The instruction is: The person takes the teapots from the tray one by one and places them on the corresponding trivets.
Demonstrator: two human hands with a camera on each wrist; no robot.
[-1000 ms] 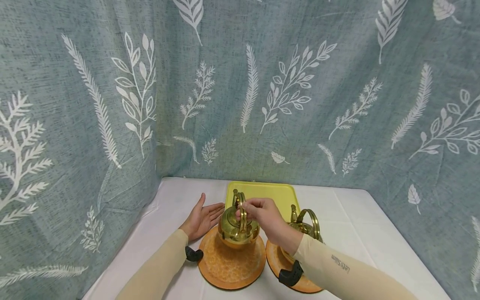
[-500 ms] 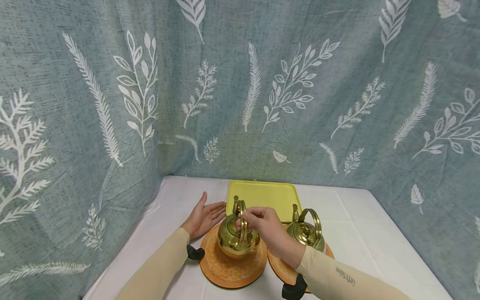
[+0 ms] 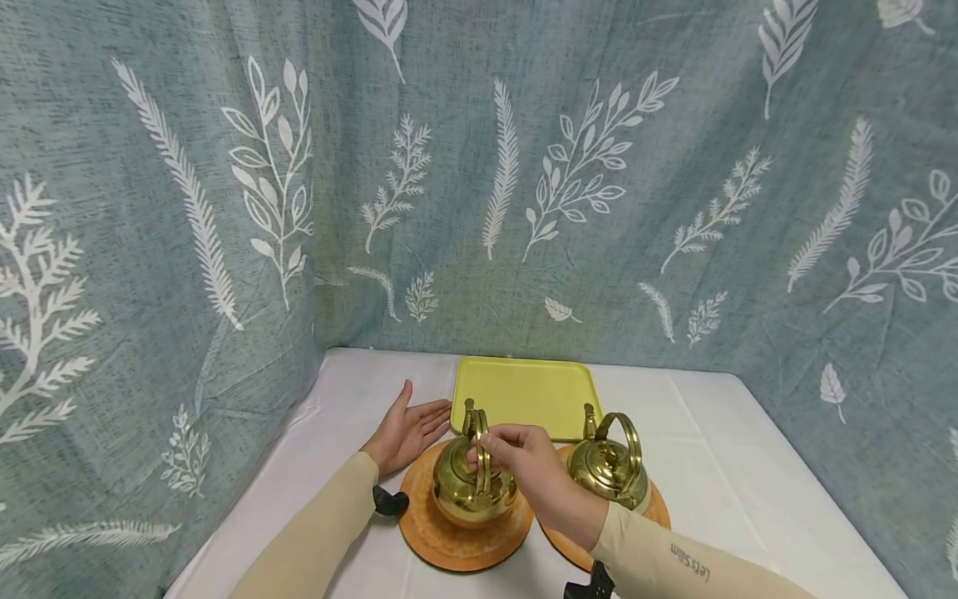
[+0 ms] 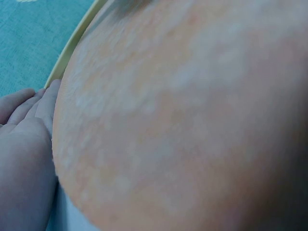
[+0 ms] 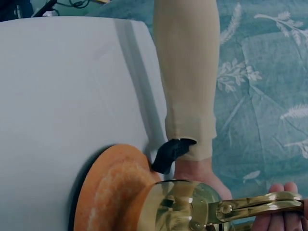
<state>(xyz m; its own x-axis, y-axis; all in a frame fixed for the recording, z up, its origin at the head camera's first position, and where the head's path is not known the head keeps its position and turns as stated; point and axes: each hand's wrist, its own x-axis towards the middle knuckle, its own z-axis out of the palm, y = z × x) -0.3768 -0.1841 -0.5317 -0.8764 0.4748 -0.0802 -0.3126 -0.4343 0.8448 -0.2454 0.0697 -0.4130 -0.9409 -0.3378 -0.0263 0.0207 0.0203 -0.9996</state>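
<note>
A round brass kettle [image 3: 456,491] with an upright hoop handle is over the left orange round mat [image 3: 456,553]. My right hand [image 3: 535,466] pinches its handle between thumb and fingers; in the right wrist view, the fingers curl under the handle [image 5: 262,204]. The kettle's base overlaps the mat, close to its surface. My left hand [image 3: 407,434] lies beside that mat's far left edge, fingers straight and thumb up, holding nothing. The left wrist view shows this hand [image 4: 29,154] along the edge of the mat [image 4: 159,120], which fills most of that view.
A second brass kettle [image 3: 609,470] stands on the right orange mat [image 3: 659,507], partly behind my right wrist. Behind both kettles is a yellow rectangular tray [image 3: 524,391]. A white cloth [image 3: 696,441] covers the table, with leaf-patterned curtains [image 3: 584,249] around it.
My right hand has lowered the left kettle toward the mat and slightly nearer me. The second kettle, earlier partly hidden by my forearm, shows more fully. The left hand stays in place.
</note>
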